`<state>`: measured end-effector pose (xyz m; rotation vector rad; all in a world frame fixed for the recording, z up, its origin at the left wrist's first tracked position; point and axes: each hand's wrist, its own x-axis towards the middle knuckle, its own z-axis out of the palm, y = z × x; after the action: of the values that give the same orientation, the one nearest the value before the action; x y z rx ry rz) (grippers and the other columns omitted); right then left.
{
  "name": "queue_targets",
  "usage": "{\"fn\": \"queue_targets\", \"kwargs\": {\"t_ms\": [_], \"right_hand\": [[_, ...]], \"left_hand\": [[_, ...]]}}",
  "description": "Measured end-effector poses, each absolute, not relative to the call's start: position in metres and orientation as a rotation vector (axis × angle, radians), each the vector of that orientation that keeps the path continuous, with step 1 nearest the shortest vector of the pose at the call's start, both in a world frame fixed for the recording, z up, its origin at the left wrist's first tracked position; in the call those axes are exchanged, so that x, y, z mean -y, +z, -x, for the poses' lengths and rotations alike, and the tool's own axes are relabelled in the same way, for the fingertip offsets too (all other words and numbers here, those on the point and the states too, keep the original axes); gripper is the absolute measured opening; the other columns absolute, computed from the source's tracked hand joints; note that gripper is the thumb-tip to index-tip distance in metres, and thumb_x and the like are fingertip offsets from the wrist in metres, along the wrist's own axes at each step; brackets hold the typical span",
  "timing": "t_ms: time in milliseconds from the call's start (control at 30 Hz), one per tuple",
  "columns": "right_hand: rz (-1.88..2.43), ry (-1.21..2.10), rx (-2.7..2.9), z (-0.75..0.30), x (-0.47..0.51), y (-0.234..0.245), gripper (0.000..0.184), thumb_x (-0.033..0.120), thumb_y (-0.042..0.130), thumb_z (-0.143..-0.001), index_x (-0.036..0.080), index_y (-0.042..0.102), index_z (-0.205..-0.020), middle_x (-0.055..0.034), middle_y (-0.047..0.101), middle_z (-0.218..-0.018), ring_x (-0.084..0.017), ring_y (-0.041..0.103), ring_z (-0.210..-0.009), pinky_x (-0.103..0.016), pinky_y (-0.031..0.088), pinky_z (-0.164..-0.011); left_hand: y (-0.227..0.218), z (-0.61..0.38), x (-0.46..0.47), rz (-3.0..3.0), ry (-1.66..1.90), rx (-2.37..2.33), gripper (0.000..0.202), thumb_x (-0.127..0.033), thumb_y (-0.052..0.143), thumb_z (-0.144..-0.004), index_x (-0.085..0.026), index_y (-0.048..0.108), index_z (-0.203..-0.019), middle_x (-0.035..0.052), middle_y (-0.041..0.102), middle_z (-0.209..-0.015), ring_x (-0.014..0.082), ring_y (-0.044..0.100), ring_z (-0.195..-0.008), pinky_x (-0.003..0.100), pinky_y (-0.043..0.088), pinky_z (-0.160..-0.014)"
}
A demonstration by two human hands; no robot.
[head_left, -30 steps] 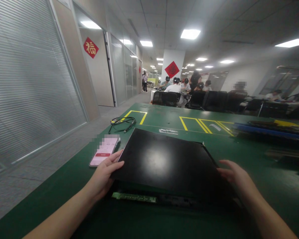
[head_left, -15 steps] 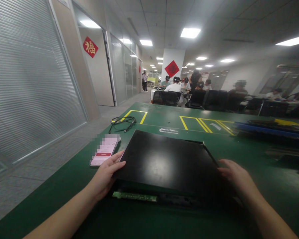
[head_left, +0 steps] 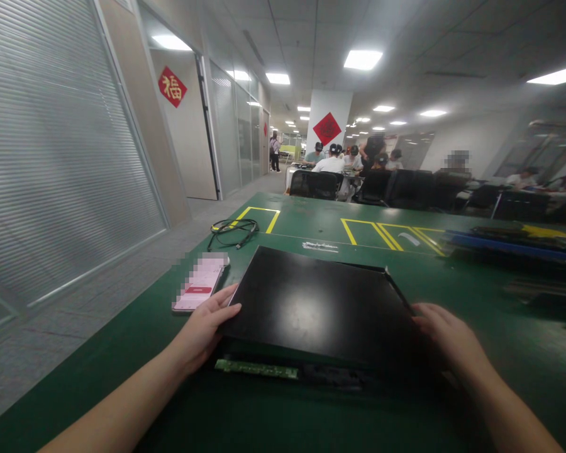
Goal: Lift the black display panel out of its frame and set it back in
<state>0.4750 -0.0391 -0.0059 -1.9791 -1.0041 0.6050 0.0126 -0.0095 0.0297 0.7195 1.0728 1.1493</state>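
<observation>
At a green table (head_left: 306, 219) with yellow tape (head_left: 360, 221), in a bright room (head_left: 405, 38), holds a black panel (head_left: 311, 302), clasping its left edge with left hand (head_left: 210, 321) and, well apart, its right edge with right hand (head_left: 446, 330).

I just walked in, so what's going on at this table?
A person's left hand grips the left edge of a flat black panel, and the right hand is at its right edge. A narrow green strip, apparently a circuit board, shows by the panel's near edge. A phone and a coiled cable lie to the left on the table.
</observation>
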Motion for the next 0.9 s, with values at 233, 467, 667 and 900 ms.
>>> {"fn": "queue_targets", "kwargs": {"t_ms": [233, 467, 667, 900], "right_hand": [[2.031, 0.545, 1.065, -0.472, 0.04, -0.002, 0.057, 0.071, 0.055, -0.072, 0.027, 0.08, -0.098, -0.0099, 0.083, -0.096, -0.036, 0.074, -0.094, -0.048, 0.051, -0.087], [2.095, 0.423, 1.146, -0.475, 0.038, -0.006, 0.053, 0.071, 0.055, -0.072, 0.03, 0.082, -0.094, -0.0094, 0.084, -0.099, -0.039, 0.072, -0.101, -0.05, 0.05, -0.088], [2.162, 0.376, 1.211, -0.472, 0.039, -0.006, 0.059, 0.071, 0.051, -0.073, 0.028, 0.084, -0.097, -0.0116, 0.084, -0.103, -0.04, 0.072, -0.103, -0.048, 0.052, -0.086], [2.187, 0.365, 1.229, -0.467, 0.04, -0.002, 0.058, 0.071, 0.052, -0.074, 0.029, 0.085, -0.094, -0.0118, 0.084, -0.101, -0.04, 0.073, -0.099, -0.048, 0.053, -0.083]], "left_hand": [[0.026, -0.011, 0.01, -0.759, 1.126, -1.043, 0.078, -0.003, 0.081, -0.076, -0.015, 0.063, -0.15, 0.014, 0.084, -0.125, 0.0294, 0.085, -0.093, 0.029, 0.062, -0.062], [0.02, -0.008, 0.008, -0.79, 1.123, -0.991, 0.079, -0.005, 0.086, -0.073, -0.011, 0.063, -0.149, 0.0161, 0.085, -0.12, 0.0319, 0.084, -0.1, 0.029, 0.062, -0.063], [0.021, -0.008, 0.007, -0.804, 1.069, -1.011, 0.072, -0.003, 0.082, -0.077, -0.01, 0.064, -0.146, 0.0144, 0.086, -0.117, 0.0293, 0.084, -0.101, 0.029, 0.064, -0.07], [0.021, -0.007, 0.007, -0.811, 1.056, -1.024, 0.07, -0.003, 0.081, -0.078, -0.01, 0.064, -0.146, 0.0126, 0.088, -0.11, 0.0282, 0.084, -0.102, 0.028, 0.064, -0.073]]}}
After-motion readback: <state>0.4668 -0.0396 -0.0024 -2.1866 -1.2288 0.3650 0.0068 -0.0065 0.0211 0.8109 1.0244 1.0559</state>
